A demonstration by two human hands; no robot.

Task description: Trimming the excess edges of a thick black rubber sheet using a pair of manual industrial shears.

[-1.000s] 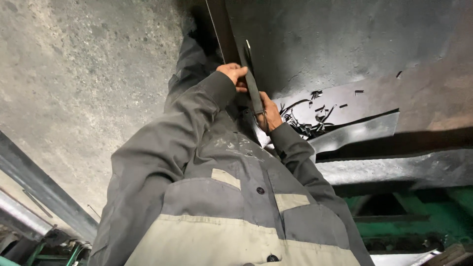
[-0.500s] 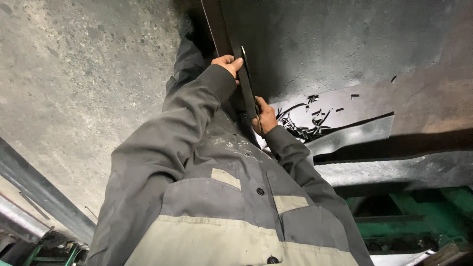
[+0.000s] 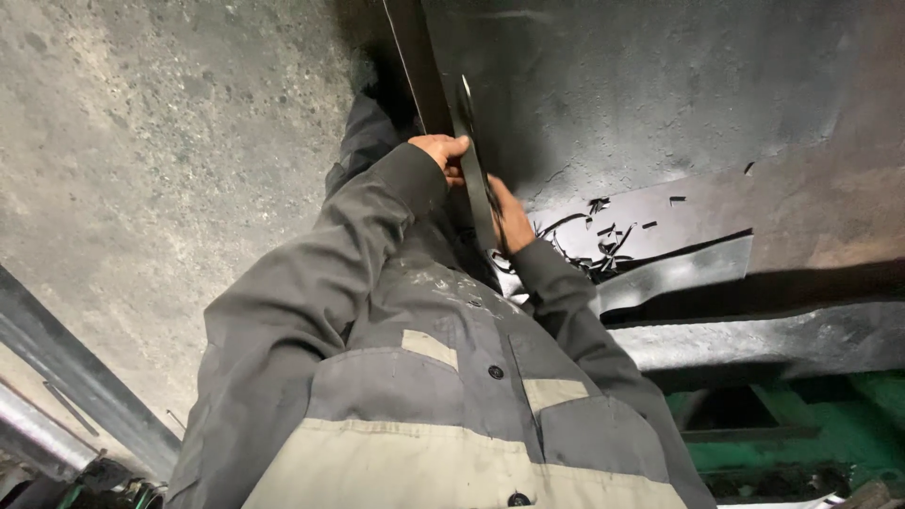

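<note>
Head view: left hand [image 3: 443, 151] and right hand [image 3: 510, 219] both clamped on a long, thin, dark strip [image 3: 474, 170], held edge-on above the grey jacket [image 3: 424, 377]; black scraps [image 3: 603, 240] scattered beside it on a dark sheet [image 3: 679, 269], over concrete floor [image 3: 141, 170].

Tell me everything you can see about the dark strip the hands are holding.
The dark strip is long, thin and flat, black, rubber or metal by its look. It stands on edge, running away from the camera. The left hand grips one side, the right hand the other, lower down. Black offcuts lie beside it.
</note>
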